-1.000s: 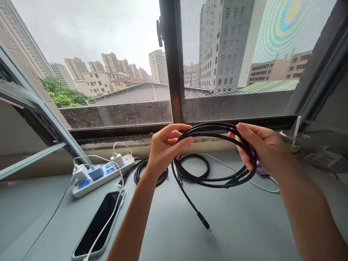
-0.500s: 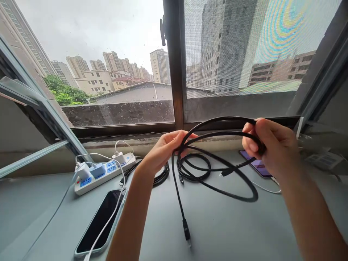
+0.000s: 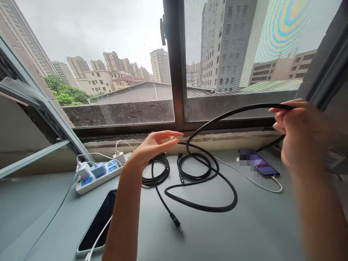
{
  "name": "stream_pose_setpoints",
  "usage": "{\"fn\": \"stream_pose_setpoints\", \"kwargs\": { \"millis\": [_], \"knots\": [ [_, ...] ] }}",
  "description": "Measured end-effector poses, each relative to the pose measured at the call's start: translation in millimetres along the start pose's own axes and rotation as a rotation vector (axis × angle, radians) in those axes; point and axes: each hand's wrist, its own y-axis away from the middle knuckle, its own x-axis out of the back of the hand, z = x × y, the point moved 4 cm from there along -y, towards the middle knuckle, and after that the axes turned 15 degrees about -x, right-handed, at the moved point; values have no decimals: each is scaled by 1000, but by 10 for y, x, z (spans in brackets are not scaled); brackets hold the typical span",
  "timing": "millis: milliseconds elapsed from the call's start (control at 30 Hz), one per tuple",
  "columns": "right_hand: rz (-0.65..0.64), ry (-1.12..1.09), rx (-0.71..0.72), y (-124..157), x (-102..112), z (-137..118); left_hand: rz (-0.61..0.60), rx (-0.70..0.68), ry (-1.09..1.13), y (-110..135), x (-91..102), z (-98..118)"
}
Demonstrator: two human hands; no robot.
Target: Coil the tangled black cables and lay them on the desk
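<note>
A long black network cable runs in loose loops between my hands, above the grey table. My left hand holds it loosely between thumb and fingers, near one end. From there a length hangs down to a plug with a clear tip. My right hand, raised at the right and slightly blurred, is closed around the cable's other stretch. Behind the loops lie two coiled black cables, one coil by my left wrist and another coil to its right.
On the left stands a white power strip with chargers plugged in. A phone with a white cable lies partly behind my left forearm. Another phone rests at the right, also wired. The window frame rises behind the table.
My right hand has moved right and up, drawing the cable out, so the loops have opened wider and sunk lower. My left hand has shifted slightly left, its plug end swinging left.
</note>
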Motion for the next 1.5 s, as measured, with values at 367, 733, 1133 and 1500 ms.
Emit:
{"fn": "stream_pose_setpoints", "kwargs": {
  "millis": [367, 733, 1133, 1500],
  "knots": [
    [213, 124, 38, -78, 142, 56, 161, 88, -266, 40, 125, -17],
    [-543, 250, -149, 320, -443, -191, 341, -142, -174, -25, -171, 289],
    [-613, 17, -641, 475, -569, -54, -164, -195, -78, -7, -580, 401],
    [-1035, 122, -749, 532, -597, 106, -274, -298, -86, 24, -777, 446]
  ]
}}
